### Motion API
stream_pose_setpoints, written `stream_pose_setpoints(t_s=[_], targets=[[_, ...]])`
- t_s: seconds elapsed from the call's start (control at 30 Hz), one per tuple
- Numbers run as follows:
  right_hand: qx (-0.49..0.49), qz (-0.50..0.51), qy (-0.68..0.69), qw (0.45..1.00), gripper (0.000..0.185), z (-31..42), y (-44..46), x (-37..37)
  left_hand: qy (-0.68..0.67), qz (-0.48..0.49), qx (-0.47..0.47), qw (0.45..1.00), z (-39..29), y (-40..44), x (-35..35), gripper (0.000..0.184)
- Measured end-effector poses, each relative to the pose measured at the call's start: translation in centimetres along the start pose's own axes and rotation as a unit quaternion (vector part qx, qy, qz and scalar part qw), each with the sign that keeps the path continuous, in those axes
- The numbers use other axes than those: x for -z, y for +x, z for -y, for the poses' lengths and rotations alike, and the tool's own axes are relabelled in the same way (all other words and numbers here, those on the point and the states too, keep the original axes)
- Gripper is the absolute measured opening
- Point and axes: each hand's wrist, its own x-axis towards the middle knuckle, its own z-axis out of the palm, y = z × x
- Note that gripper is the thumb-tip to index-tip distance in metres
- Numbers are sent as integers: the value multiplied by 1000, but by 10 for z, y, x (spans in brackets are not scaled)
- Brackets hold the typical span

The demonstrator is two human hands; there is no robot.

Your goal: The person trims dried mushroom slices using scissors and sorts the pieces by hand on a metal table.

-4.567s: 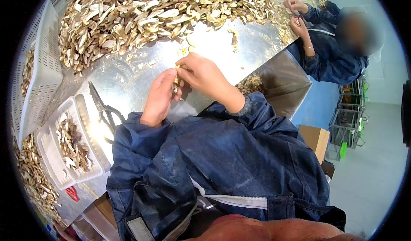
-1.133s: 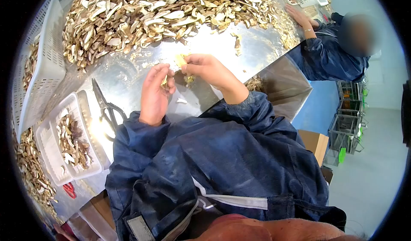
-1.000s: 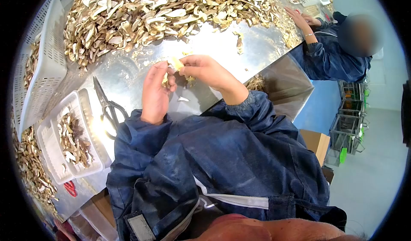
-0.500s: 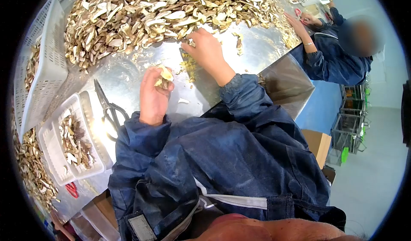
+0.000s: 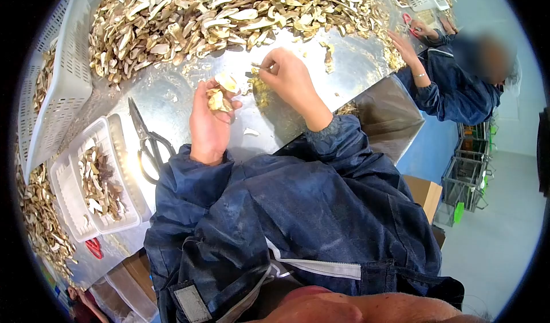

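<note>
My left hand (image 5: 211,125) is palm up, with its fingers curled around pale yellow dried mushroom slices (image 5: 219,100). Over the metal table, my right hand (image 5: 289,79) pinches a small, thin piece between thumb and fingertips; it looks like a dried mushroom slice, partly hidden by the fingers. Yellowish crumbs (image 5: 262,94) lie beneath the right hand. Beyond both hands spreads a large heap of dried mushroom slices (image 5: 189,22). Black-handled scissors (image 5: 150,142) lie left of my left hand, untouched.
White plastic trays (image 5: 140,200) with some slices stand at left, near red-handled scissors (image 5: 94,247). A tall white perforated basket (image 5: 71,76) leans behind them. At right, a co-worker (image 5: 452,88) in dark blue works at the same metal table (image 5: 355,56); a cardboard box (image 5: 423,194) sits below.
My right hand has drawn back slightly from the heap and its fingers have closed into a pinch. The slices in my left hand are turned and show more clearly.
</note>
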Motion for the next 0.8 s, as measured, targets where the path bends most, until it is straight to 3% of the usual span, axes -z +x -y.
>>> stream_pose_setpoints(t_s=[0.17,0.27,0.47,0.57,0.67,0.77,0.8], targets=[[9,-55,69,996,18,-3,-6,4,55,-12,-14,998,0,0,-1,23],[2,-67,36,997,16,-14,-4,11,50,-17,-5,999,3,1,2,21],[20,-23,-32,999,20,-3,-14,-7,46,-47,-35,997,3,-4,-10,20],[9,26,-68,997,21,1,-14,-7,148,-5,-41,988,4,-3,-3,20],[0,10,-56,998,21,-10,-12,1,219,23,-13,975,0,-8,-16,21],[22,-97,-88,991,23,-14,-3,11,179,12,12,984,-1,-8,-13,24],[28,-84,-68,994,25,-15,3,11,151,9,16,988,-1,-7,-11,24]])
